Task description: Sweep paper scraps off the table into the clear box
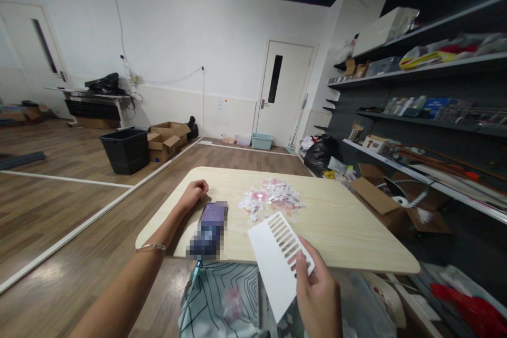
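Observation:
My right hand (319, 293) grips a flat white sheet with a row of slots (273, 269) by its slotted edge, thumb on top. The sheet is tilted over the near edge of the pale wooden table (348, 227). Beyond it lies a loose pile of small white and pinkish paper-like pieces (277, 194). My left hand (194, 193) rests on the table's left side with its fingers curled in; nothing shows in them. Between that arm and the pile lies a phone (209, 229), its screen blurred out and a cable at its near end.
Patterned cloth (222, 296) covers my lap below the table. To the right, an open cardboard box (380, 211) stands under loaded shelves (431, 121). A black bin (125, 150) and cardboard boxes (168, 137) are on the floor at the left.

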`<state>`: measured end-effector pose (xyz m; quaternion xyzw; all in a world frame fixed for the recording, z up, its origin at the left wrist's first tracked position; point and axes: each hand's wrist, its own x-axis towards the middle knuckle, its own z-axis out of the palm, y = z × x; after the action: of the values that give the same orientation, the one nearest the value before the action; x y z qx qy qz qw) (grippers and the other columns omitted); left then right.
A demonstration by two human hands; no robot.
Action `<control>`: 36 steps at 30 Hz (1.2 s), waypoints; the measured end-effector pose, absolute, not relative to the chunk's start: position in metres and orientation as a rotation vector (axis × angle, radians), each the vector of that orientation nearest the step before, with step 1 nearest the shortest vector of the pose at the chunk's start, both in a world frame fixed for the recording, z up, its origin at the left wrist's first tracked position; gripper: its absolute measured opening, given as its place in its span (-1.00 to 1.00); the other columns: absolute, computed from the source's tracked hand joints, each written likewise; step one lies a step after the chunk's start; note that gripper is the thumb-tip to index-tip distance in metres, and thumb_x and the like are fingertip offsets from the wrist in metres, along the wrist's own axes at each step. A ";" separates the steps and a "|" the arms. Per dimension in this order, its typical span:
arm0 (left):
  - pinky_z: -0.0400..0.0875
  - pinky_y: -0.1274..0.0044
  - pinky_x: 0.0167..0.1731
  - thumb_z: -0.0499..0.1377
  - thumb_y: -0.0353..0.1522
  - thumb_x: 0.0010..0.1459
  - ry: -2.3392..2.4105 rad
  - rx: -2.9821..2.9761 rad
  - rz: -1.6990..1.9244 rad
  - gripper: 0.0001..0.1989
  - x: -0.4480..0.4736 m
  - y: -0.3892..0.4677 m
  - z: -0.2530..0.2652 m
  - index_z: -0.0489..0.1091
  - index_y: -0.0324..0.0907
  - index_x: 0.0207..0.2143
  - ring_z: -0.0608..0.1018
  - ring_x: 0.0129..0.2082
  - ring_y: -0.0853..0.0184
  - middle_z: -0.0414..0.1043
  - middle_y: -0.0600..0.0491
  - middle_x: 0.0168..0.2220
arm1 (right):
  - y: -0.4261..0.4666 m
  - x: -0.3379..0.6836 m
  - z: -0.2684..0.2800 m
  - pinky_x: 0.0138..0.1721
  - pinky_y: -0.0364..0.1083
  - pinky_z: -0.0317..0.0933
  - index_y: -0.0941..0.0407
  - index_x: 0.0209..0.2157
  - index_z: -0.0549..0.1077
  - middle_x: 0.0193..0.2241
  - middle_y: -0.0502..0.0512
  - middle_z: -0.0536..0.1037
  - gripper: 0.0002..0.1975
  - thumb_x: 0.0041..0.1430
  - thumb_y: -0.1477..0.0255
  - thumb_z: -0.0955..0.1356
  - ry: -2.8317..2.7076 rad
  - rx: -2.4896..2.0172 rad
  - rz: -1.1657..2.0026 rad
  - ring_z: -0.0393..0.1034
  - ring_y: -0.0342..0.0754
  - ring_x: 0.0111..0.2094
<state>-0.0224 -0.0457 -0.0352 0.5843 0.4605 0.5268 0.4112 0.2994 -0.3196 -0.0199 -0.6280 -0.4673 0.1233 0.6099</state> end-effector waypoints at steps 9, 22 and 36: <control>0.01 0.53 -0.52 0.06 -0.37 -0.50 1.151 1.482 1.310 -0.82 -0.023 -0.045 -0.034 0.31 -0.14 -0.65 0.24 -0.60 0.37 0.23 0.11 -0.67 | -0.330 0.299 -0.007 -0.46 -0.14 0.40 0.20 -0.02 0.72 -0.48 0.16 0.65 -0.42 0.38 -0.03 0.37 -1.111 -1.429 0.341 0.52 0.01 -0.51; 0.00 0.52 -0.54 0.06 -0.37 -0.47 1.160 1.500 1.309 -0.81 -0.023 -0.046 -0.033 0.33 -0.15 -0.62 0.26 -0.60 0.38 0.24 0.11 -0.65 | -0.320 0.292 -0.012 -0.42 -0.14 0.39 0.20 0.03 0.71 -0.37 0.18 0.71 -0.47 0.38 0.06 0.37 -1.103 -1.462 0.360 0.54 -0.02 -0.49; 0.01 0.54 -0.54 0.05 -0.36 -0.48 1.171 1.521 1.328 -0.79 -0.024 -0.042 -0.038 0.32 -0.14 -0.62 0.26 -0.59 0.37 0.26 0.11 -0.64 | -0.322 0.299 -0.011 -0.41 -0.09 0.37 0.22 0.03 0.73 -0.49 0.10 0.57 -0.41 0.38 0.00 0.37 -1.105 -1.417 0.451 0.41 0.00 -0.50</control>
<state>-0.0241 -0.0425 -0.0379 0.5991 0.4614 0.5233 0.3928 0.2987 -0.3221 -0.0109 -0.6114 -0.4767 0.1945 0.6010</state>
